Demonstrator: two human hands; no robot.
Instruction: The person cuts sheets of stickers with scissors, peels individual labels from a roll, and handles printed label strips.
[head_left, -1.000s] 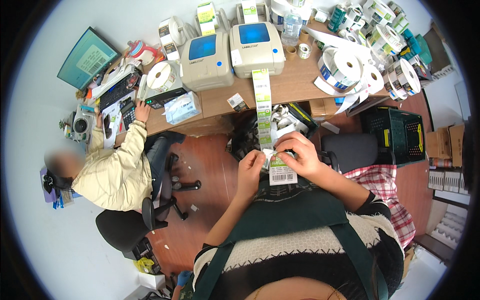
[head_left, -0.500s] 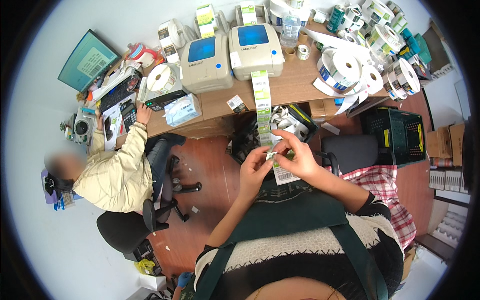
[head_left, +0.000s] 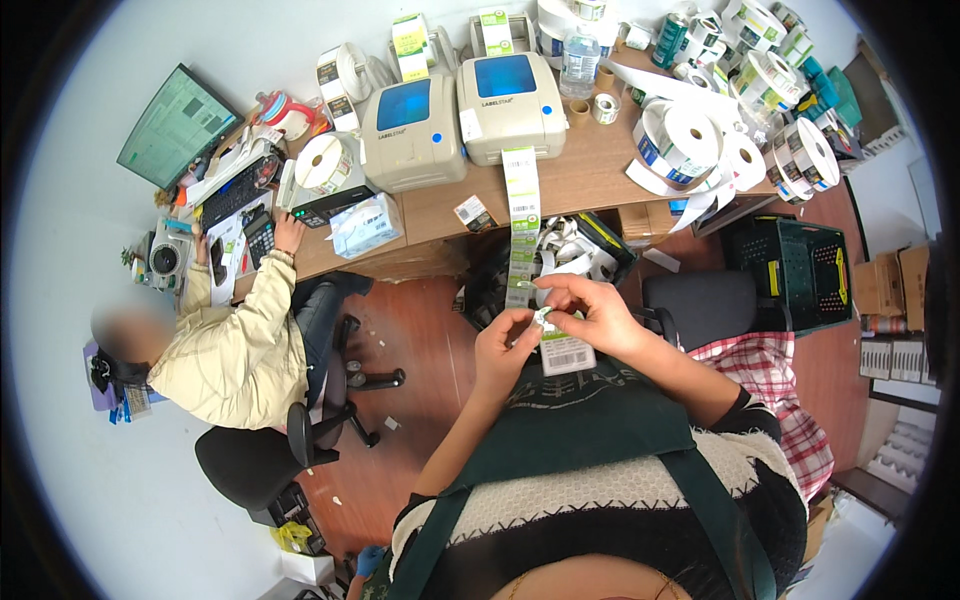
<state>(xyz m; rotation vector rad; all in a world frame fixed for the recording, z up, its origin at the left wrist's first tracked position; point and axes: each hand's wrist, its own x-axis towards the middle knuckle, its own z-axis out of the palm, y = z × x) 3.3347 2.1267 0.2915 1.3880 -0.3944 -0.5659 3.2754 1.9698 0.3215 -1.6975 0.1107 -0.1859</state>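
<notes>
Your left grip (head_left: 506,346) and right grip (head_left: 602,320) pinch a white-and-green label (head_left: 567,354) just over your apron (head_left: 570,435). Ahead of them, a printed label strip (head_left: 523,205) hangs over the front edge of the desk (head_left: 590,160); wood floor (head_left: 430,330) stretches leftward to a swivel chair (head_left: 250,465); rightward stands a black chair (head_left: 700,300).

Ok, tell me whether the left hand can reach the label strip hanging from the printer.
Probably yes: the label strip hangs just beyond the left hand, with nothing visible between them, though that hand seems to be pinching the green-and-white label and would likely have to let go first.
</notes>
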